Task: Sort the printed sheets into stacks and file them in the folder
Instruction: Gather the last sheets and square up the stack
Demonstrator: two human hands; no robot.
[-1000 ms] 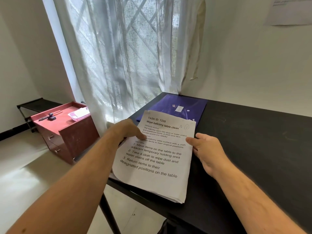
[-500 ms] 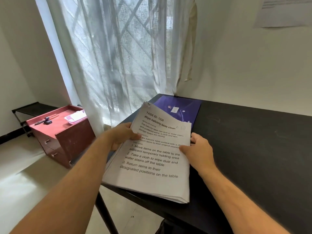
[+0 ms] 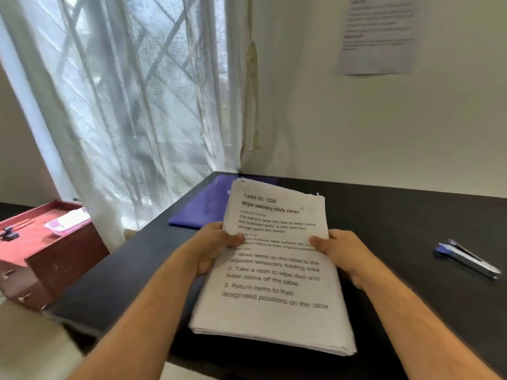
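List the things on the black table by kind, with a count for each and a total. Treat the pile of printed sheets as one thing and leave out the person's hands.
Pile of printed sheets: 1
Purple folder: 1
Stapler: 1
Total: 3

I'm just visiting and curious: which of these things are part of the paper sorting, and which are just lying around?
Part of the job:
- stack of printed sheets, gripped by the left hand and right hand
- purple folder on the black table, behind the stack

Just lying about:
- stapler on the table
- red drawer cabinet
- notice on the wall
- curtain
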